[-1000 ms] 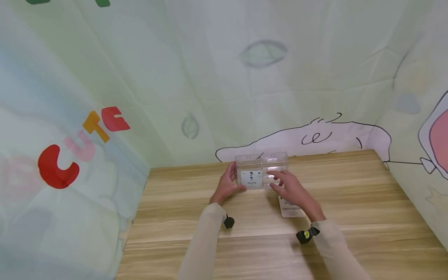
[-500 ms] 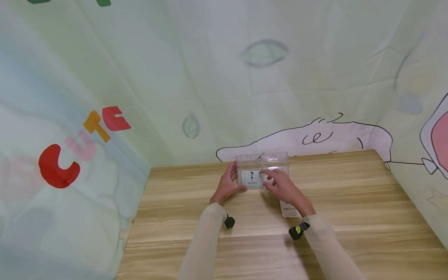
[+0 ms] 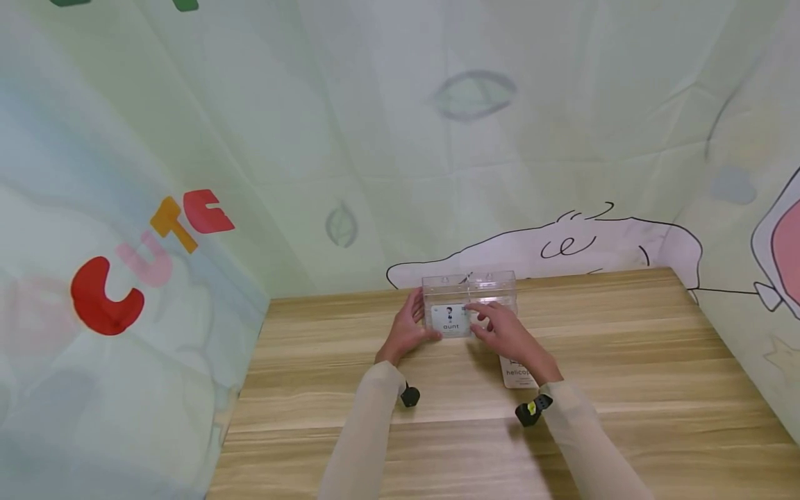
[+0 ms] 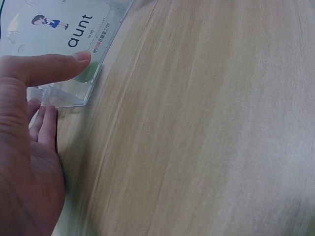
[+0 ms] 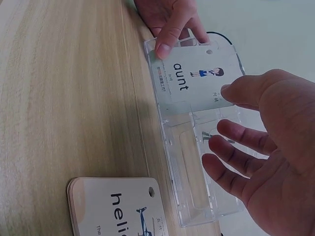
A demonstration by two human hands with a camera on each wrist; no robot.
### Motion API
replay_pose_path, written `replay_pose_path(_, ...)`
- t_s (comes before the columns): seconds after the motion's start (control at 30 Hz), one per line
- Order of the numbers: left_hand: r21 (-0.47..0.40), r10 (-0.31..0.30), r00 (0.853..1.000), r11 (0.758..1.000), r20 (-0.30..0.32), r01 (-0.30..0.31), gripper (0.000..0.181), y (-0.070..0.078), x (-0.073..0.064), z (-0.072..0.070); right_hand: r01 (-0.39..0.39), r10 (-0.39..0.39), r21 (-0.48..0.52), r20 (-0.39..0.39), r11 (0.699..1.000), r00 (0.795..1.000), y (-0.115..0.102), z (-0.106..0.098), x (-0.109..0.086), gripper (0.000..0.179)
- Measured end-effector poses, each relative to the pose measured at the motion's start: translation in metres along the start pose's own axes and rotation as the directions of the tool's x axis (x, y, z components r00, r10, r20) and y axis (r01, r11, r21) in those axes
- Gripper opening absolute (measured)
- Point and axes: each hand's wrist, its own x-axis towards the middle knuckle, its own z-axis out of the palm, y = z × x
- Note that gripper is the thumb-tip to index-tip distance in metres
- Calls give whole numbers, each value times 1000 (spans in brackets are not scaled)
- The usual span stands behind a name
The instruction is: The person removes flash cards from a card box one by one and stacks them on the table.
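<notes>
A clear plastic card box [image 3: 490, 278] with two compartments stands near the back of the table. A white "aunt" card [image 3: 450, 321] sits in its left compartment. My left hand [image 3: 406, 333] grips the box's left end, thumb [image 4: 64, 66] on the front and the other fingers at the side. My right hand [image 3: 506, 337] is in front of the right compartment, its fingers loosely bent. One fingertip [image 5: 229, 93] meets the upper right corner of the "aunt" card. A stack of cards with "helicopter" on top [image 3: 517, 375] lies below the right hand, partly hidden by it.
The wooden table [image 3: 312, 361] is bounded by a printed cloth wall [image 3: 375, 139] at the back and sides. The box stands close to the back cloth. Black wrist cameras [image 3: 533, 410] are strapped at both wrists.
My right hand has shifted left from the right compartment to the "aunt" card's edge, and has stayed there over the last half second. The left hand and box have held still.
</notes>
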Motion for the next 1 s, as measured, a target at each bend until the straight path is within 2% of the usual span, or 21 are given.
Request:
replay_pose_path(0.37,1,-1,1000,1000,1,1,111,3,-1,1,27,-27,21,-22,999,999,1,0,2,35)
replay_pose_path(0.7,-8,3,1000,1000,-9,-3,110,-2,1,2,70,-68,39,-46,997,997,0,0,2,30)
replay_pose_path(1.0,-29,4,1000,1000,-9,-4,110,3,-1,2,68,-67,24,-51,997,996,0,0,5,29)
